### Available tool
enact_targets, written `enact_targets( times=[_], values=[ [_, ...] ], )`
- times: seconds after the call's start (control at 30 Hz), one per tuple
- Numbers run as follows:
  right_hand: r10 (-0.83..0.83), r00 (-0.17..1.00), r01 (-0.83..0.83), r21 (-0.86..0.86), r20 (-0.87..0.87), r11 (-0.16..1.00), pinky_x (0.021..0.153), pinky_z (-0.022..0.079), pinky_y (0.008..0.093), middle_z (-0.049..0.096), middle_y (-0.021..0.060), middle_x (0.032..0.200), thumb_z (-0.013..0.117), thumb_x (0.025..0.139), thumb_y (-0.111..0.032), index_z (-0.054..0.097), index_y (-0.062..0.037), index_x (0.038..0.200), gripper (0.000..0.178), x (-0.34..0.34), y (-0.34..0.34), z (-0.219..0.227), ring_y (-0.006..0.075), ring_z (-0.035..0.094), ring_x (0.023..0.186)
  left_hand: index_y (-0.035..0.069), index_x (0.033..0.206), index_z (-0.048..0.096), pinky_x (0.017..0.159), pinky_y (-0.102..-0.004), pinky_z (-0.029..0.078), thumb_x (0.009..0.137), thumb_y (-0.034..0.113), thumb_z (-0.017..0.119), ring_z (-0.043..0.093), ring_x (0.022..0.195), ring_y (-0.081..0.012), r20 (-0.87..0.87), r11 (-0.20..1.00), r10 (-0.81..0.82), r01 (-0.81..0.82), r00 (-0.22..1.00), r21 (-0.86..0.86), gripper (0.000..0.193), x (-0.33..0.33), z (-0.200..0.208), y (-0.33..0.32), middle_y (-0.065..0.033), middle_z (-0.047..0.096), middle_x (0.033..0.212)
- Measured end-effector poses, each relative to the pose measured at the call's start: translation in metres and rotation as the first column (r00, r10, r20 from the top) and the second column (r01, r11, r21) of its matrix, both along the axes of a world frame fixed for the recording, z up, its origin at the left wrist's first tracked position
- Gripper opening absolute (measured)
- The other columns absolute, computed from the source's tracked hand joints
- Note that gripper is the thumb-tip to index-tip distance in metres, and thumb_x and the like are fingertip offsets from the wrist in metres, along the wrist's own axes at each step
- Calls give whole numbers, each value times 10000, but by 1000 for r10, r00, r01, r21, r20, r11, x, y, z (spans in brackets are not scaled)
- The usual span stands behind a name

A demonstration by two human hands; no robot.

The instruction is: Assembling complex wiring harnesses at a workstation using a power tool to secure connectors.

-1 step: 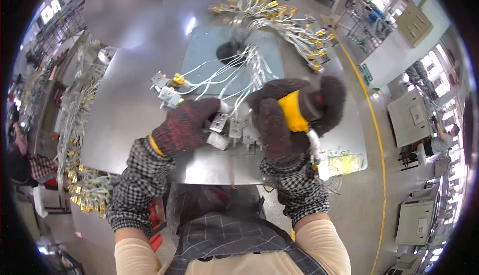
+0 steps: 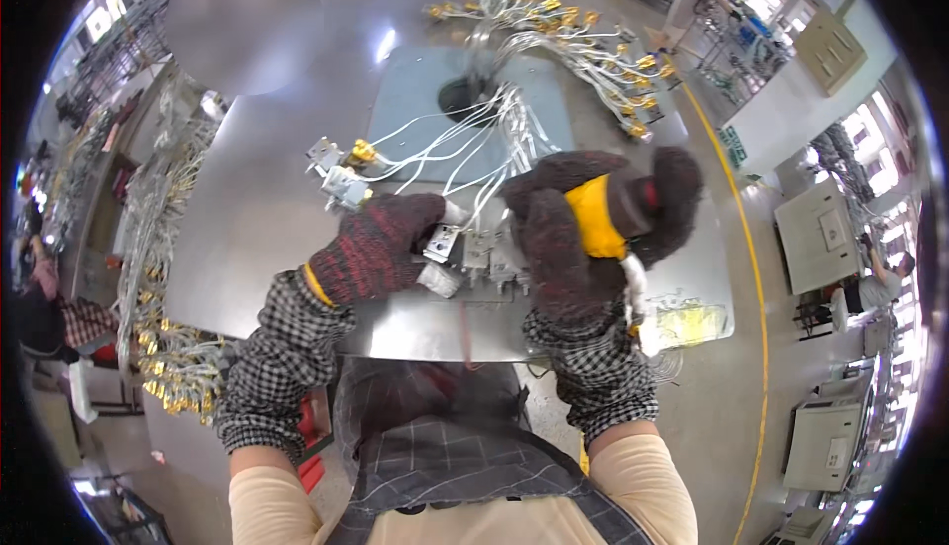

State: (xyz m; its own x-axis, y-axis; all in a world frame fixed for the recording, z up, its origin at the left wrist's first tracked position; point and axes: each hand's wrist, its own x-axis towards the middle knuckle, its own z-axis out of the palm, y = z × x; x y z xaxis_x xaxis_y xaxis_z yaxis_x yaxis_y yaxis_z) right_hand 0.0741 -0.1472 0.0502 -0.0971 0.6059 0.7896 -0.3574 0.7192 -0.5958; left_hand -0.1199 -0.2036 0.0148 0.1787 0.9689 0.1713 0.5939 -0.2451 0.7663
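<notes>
In a dark red knitted glove, my left hand (image 2: 381, 249) is closed with its fingers at a small silver metal connector block (image 2: 442, 242), at the near part of a metal table. Similar metal blocks (image 2: 477, 249) sit beside it in a row, white wires (image 2: 473, 211) running up from them. My right hand (image 2: 554, 244), also in a dark glove, is wrapped round a yellow and black hand-held power tool (image 2: 598, 217) with a white cord at its lower end. Its tip is hidden behind the glove. Two more metal connectors (image 2: 341, 184) on wires lie beyond my left hand.
The metal table (image 2: 247, 229) carries a blue-grey plate (image 2: 405, 90) with a dark round hole. White wires with yellow ends (image 2: 593, 56) spread at the far right. More wire bundles (image 2: 173, 367) hang at the left. A yellow floor line (image 2: 756, 288) and distant workers are right.
The view has shifted slightly, so the table and both hands sit a little further right. Both hands keep nearly the same pose at the metal blocks.
</notes>
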Motion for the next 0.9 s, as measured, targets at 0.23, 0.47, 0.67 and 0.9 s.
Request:
enact_targets(
  times=[0.23, 0.47, 0.67, 0.9],
  values=[
    [-88, 996, 85, -104, -22, 991, 658, 594, 392, 622, 150, 957, 672, 832, 2, 198, -195, 1468, 817, 3, 9, -4, 232, 664, 769, 107, 1172, 630, 744, -337, 536, 577, 311, 909, 675, 860, -244, 135, 998, 48, -41, 990, -52, 688, -1, -13, 5, -81, 681, 913],
    [-139, 926, 115, -89, -351, 989, 602, 589, 417, 656, 193, 890, 613, 854, -66, 201, -133, 1471, 744, 13, 21, 22, 266, 656, 632, 83, 1161, 624, 769, -368, 531, 591, 390, 906, 680, 869, -248, -24, 981, 52, -47, 998, 189, 706, 36, 1, 17, -106, 671, 977],
    [119, 899, -117, 31, -422, 993, 633, 582, 448, 607, 135, 958, 651, 827, -44, 228, -147, 1477, 782, 5, 12, 24, 230, 630, 786, 72, 1090, 621, 754, -394, 534, 623, 448, 875, 680, 864, -286, -235, 982, 174, -152, 956, 108, 651, 34, 11, 7, -106, 674, 910],
    [-5, 957, -28, -108, -292, 994, 653, 590, 452, 610, 145, 957, 655, 835, -43, 216, -153, 1477, 785, 5, 5, 16, 237, 641, 782, 67, 1060, 622, 750, -399, 523, 670, 293, 839, 676, 845, -296, -404, 972, 208, -144, 891, 184, 501, 40, 6, 11, -122, 674, 904]
  ],
)
